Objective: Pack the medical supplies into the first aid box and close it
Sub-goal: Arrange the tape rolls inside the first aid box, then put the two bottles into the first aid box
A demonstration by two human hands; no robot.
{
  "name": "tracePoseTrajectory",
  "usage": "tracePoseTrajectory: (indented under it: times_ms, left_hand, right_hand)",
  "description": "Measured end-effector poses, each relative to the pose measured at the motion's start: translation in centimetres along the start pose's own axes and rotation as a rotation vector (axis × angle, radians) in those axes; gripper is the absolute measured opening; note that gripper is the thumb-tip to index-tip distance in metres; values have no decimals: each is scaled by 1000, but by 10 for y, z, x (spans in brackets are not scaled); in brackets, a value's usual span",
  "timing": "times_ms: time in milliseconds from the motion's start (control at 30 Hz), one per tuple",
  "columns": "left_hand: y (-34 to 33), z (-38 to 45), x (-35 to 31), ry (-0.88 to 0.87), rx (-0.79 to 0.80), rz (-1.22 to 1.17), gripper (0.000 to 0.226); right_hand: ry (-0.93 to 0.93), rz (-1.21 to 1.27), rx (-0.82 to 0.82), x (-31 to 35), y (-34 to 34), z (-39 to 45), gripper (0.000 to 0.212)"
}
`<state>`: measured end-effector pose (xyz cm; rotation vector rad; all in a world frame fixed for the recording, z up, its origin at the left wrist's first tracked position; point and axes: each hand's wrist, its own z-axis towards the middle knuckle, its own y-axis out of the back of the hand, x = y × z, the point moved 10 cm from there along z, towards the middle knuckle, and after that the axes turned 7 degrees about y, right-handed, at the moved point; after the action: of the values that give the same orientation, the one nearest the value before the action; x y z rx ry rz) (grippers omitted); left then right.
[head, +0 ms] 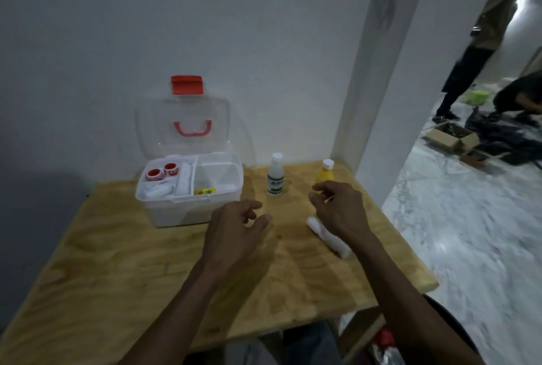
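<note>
Bandage roll [328, 236] lying on wooden table [117, 262], long axis running 10 to 4 o'clock, right hand [340, 209] above it loosely curled, empty, left hand [234, 224] relaxed, empty, first aid box [187, 188] lid upright at 11 o'clock.

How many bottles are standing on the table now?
2: the white bottle stands right of the open box; the yellow bottle stands farther right, behind the right hand.

**Beyond the desk**

A wooden desk [117, 262] stands against a white wall [234, 27]. To the right, on a marbled floor [469, 232], lie open cardboard boxes [451, 137], with two people [481, 42] beside them.
</note>
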<state>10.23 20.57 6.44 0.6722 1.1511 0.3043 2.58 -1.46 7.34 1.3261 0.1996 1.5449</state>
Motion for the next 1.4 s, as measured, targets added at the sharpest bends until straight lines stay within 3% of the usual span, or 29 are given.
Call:
tracePoseTrajectory:
  times_ms: [133,233,433,533,833,1100,1400]
  left_hand:
    - [-59,1,-13,35,109,30,43]
    - [-84,8,-19,40,95,59,46]
    - [-66,35,-47,-21,-249,25,50]
    - [-62,54,-53,-31,-307,-26,55]
    - [-73,92,-33,62,-268,-14,37]
    - [-64,98,-33,60,-361,13,26]
    - [-15,86,-55,1,-428,-204,22]
  right_hand:
    - [-74,-54,49,-48,8,-2,24]
    - [-92,-34,22,-63,13,2,25]
    - [-55,87,-136,-61,17,27,44]
    - [6,151,-202,-53,14,38,51]
    - [16,158,-252,-58,0,54,32]
    - [98,77,-302,-54,5,62,20]
    - [198,170,-395,1,41,63,16]
